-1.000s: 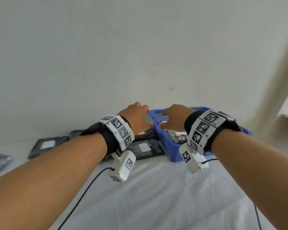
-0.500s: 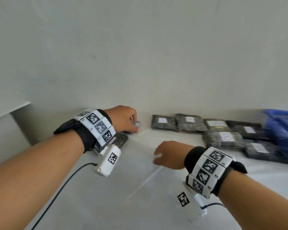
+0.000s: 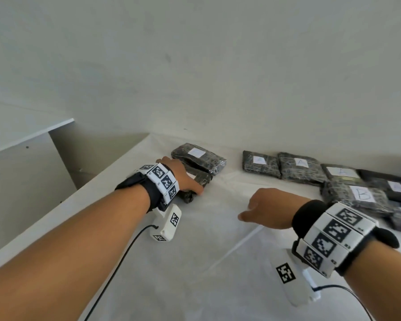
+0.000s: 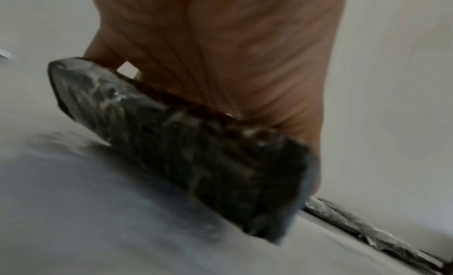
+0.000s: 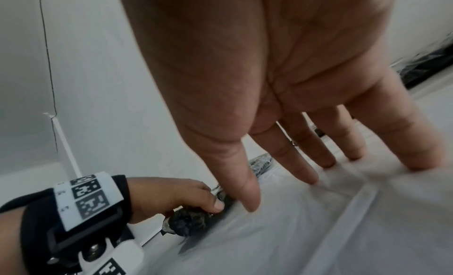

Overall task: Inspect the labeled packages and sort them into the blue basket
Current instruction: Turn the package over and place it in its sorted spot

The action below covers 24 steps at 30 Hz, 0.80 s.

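Observation:
My left hand [image 3: 187,180] grips a dark plastic-wrapped package [image 3: 200,181] at the left end of the white-covered table. The left wrist view shows that package [image 4: 186,147] pressed against my palm and tilted up off the cloth. A second package with a white label [image 3: 198,158] lies just behind it. My right hand [image 3: 262,210] is over the middle of the table, holding nothing, with straight fingers [image 5: 304,163] touching the cloth. More labelled packages [image 3: 299,167] lie in a row to the right, one marked B [image 3: 359,195]. The blue basket is out of view.
The table's left edge [image 3: 97,184] drops off close to my left hand, and a grey ledge [image 3: 30,135] stands beyond it. The wall runs right behind the packages. A crease in the white cloth [image 3: 232,251] crosses the area in front of me.
The view has swung left, away from the blue basket. My left hand has closed on the leftmost package and tipped it up. My right hand has come down with fingertips on the cloth.

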{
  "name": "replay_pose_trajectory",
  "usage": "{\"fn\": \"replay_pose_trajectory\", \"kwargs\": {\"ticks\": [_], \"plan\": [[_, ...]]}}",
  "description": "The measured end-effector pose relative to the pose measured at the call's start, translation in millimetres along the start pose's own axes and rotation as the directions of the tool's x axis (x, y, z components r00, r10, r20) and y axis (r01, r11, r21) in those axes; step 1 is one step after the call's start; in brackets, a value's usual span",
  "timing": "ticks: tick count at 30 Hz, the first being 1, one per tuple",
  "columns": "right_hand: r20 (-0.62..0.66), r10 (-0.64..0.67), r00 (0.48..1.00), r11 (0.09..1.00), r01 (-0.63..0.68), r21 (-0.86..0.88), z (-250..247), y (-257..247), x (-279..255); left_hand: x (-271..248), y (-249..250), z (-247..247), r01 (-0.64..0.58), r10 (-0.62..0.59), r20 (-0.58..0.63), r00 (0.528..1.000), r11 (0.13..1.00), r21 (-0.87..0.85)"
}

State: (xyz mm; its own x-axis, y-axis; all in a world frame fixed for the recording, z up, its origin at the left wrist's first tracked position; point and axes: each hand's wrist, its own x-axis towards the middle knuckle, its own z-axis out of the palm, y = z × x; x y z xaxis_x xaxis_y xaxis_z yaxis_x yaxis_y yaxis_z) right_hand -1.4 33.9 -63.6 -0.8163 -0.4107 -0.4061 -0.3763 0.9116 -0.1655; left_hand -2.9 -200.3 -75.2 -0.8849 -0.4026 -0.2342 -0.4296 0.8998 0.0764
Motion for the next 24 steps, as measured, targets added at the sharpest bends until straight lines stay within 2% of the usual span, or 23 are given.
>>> {"fn": "replay_pose_trajectory", "kwargs": {"ticks": [3,4,5,6,8,9,10,12,14,16,19,21,24], "plan": [[-0.040,-0.024,0.999,0.997,0.026,0.068,0.2,3.0,0.6,-11.0,12.7,-6.3,-0.075,0.075,-0.019,0.997,0.997,-0.019],[-0.080,-0.044,0.996,0.988,0.056,0.145,-1.0,4.5,0.5,-17.4,19.1,-9.1,-0.110,0.109,-0.031,0.994,0.993,-0.030],[-0.143,-0.056,0.988,0.949,0.097,0.299,-2.9,6.8,-0.4,-25.4,26.9,-11.8,-0.147,0.144,-0.051,0.988,0.988,-0.049],[-0.216,-0.044,0.975,0.852,0.149,0.501,-5.9,8.6,-2.4,-34.3,36.1,-14.6,-0.189,0.183,-0.085,0.979,0.979,-0.076],[-0.332,0.017,0.943,0.579,0.261,0.772,-14.3,12.8,-12.1,-55.8,56.9,-20.6,-0.274,0.241,-0.207,0.948,0.951,-0.146],[-0.381,0.053,0.923,0.482,0.311,0.819,-20.2,16.4,-19.4,-67.5,67.8,-23.3,-0.327,0.269,-0.278,0.922,0.926,-0.189],[-0.439,0.089,0.894,0.429,0.363,0.827,-26.9,21.0,-27.6,-79.3,78.2,-25.8,-0.398,0.306,-0.347,0.886,0.888,-0.232],[-0.555,0.179,0.812,0.384,0.462,0.800,-41.8,34.5,-46.9,-98.6,95.9,-31.2,-0.559,0.388,-0.456,0.801,0.756,-0.340],[-0.623,0.253,0.740,0.352,0.529,0.772,-56.8,53.1,-67.2,-112.6,110.8,-39.8,-0.668,0.424,-0.526,0.737,0.571,-0.476],[-0.632,0.298,0.716,0.275,0.569,0.775,-68.2,71.2,-88.6,-119.4,124.5,-49.9,-0.696,0.421,-0.555,0.717,0.405,-0.593],[-0.653,0.347,0.673,0.183,0.635,0.751,-77.6,84.5,-114.0,-124.7,147.4,-66.6,-0.660,0.399,-0.550,0.734,0.224,-0.717],[-0.684,0.372,0.627,0.172,0.678,0.715,-79.5,85.1,-123.0,-126.8,163.0,-72.3,-0.640,0.406,-0.555,0.726,0.105,-0.761],[-0.738,0.412,0.534,0.221,0.727,0.650,-78.7,89.0,-127.3,-128.5,178.8,-72.6,-0.693,0.408,-0.628,0.663,0.018,-0.720]]}}
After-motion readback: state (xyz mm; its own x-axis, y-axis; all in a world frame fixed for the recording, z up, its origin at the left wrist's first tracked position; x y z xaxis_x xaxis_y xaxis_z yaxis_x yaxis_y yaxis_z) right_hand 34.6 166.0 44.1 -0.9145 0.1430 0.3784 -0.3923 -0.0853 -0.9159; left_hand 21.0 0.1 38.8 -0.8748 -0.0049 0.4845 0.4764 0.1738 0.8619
